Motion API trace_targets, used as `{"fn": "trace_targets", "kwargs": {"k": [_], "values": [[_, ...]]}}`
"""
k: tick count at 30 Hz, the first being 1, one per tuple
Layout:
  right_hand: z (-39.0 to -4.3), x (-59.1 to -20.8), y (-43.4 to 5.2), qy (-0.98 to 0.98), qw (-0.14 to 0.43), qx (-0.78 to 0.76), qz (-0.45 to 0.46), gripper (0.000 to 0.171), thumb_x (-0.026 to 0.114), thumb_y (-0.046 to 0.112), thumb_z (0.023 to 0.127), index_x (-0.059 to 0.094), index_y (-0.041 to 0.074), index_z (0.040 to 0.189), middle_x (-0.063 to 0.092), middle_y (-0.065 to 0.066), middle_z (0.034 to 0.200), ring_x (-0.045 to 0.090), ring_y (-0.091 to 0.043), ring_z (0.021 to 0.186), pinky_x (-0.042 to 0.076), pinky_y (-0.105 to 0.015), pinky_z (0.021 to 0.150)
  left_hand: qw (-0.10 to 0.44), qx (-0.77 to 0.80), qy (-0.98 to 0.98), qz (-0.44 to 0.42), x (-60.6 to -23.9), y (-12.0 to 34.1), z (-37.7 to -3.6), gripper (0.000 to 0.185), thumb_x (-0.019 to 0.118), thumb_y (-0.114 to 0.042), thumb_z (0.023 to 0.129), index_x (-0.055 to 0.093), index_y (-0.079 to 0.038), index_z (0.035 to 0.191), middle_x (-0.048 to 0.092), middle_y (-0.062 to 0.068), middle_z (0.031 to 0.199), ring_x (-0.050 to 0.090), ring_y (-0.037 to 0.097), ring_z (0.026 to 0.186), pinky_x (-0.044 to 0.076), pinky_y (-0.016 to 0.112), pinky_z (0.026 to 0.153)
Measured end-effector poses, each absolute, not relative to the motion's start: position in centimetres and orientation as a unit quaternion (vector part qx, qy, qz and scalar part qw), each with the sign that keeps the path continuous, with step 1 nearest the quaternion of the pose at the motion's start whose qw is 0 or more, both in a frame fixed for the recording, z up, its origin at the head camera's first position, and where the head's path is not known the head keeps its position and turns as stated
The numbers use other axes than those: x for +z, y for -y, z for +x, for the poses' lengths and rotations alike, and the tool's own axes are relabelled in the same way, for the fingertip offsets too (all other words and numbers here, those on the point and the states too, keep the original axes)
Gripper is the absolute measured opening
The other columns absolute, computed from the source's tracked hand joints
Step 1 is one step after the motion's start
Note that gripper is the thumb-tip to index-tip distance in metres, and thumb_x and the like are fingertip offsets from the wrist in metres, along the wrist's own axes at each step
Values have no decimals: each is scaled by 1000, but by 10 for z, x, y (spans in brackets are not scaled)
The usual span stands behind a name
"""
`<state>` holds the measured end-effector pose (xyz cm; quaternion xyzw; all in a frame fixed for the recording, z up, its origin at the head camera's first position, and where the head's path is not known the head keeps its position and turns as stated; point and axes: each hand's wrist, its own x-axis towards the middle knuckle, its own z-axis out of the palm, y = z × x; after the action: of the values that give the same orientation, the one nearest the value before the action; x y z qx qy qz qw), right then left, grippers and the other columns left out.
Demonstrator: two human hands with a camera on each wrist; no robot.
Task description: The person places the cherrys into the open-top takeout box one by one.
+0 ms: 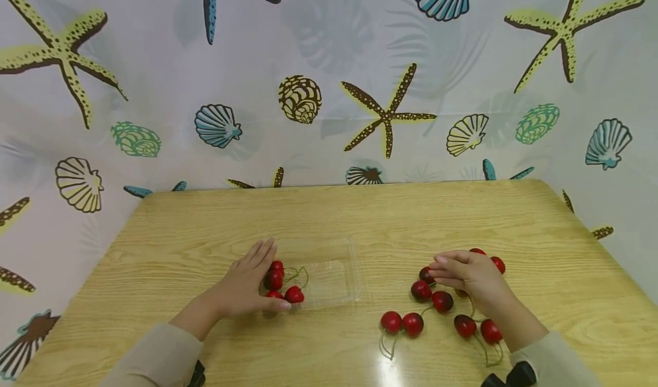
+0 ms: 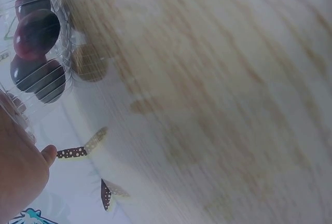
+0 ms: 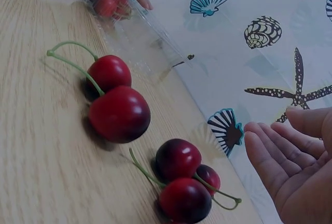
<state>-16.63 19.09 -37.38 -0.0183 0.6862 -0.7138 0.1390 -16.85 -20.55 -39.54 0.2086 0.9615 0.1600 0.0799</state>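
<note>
— Where were your hands just then?

— My left hand [image 1: 247,287] lay against the near left end of the clear plastic tray [image 1: 339,284], fingers straight and together, the thumb stretched along the front edge. It steadied the tray rather than gripped it. A few cherries [image 1: 277,281] were already lying in that end of it.

— And the right?

— My right hand [image 1: 470,278] hovered over the loose cherries [image 1: 426,307] on the wooden table [image 1: 360,216], well apart from the tray. The wrist view showed the fingers [image 3: 270,156] loosely curved, slightly apart, palm bare, so nothing was pinched yet.

— So which step was that?

— I judged it as the reach for the next fruit: part of the batch was in the tray, most was on the table in joined pairs.

— What did the next move call for?

— Closing thumb and fingertips on one cherry or its stem. Since the green stems link them in twos, a pair would probably come up together.
</note>
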Motion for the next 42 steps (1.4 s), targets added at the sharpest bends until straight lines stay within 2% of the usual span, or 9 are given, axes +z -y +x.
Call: {"fn": "trace_targets", "kwargs": {"k": [8,15,22,34,42], "values": [[-165,-376,-203,-684,133,-717,-15,25,55,15,85,56,-4,100,63,-8,89,60,-21,86,45,-31,76,82,162,-961,211,-396,206,-169,111,49,-72,64,6,-3,139,-3,8,144,-5,26,129,11,59,93],[-164,-379,-212,-707,132,-695,-3,37,54,18,86,49,-12,108,62,-8,90,61,-16,83,46,-28,75,83,162,-961,210,-396,206,-170,111,49,-72,63,5,-4,139,-3,7,144,-6,26,129,11,60,93],[-164,-380,-220,-734,130,-667,5,45,51,20,88,43,-17,113,61,-12,94,60,-17,85,45,-30,76,79,158,-962,209,-397,207,-170,112,48,-74,62,6,-3,139,-4,6,144,-6,26,129,11,60,93],[-165,-383,-229,-749,145,-647,26,40,51,16,88,46,-18,108,62,-13,89,61,-19,82,47,-29,72,83,161,-961,209,-395,206,-169,111,49,-73,63,7,-2,139,-3,8,144,-4,27,129,11,60,92],[-167,-388,-226,-763,160,-625,43,37,48,14,90,46,-18,108,62,-10,85,61,-19,79,48,-29,70,86,164,-961,207,-395,205,-169,112,49,-73,63,6,-3,139,-3,7,144,-5,27,129,11,59,93]]}}
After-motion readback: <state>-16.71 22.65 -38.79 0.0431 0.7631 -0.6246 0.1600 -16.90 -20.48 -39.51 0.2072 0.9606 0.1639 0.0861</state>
